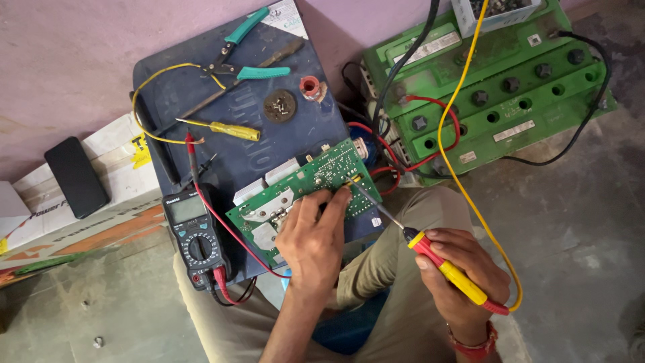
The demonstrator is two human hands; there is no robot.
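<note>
The left hand presses its fingers flat on the green board, pinning it against the dark case beneath; the grip is not wrapped around anything, only bearing down. The right hand is closed around the red-and-yellow handle of the iron, whose tip reaches up and left from the grip to the board's near edge, just beside the left fingertips.

The risk, as I judge it, is the tip sliding toward those fingertips, since they lie so near. The yellow cord trails from below the right grip up over the battery; a tug could jerk the tip. The meter, left of the pinning hand, has red leads running under the board, which could snag.
</note>
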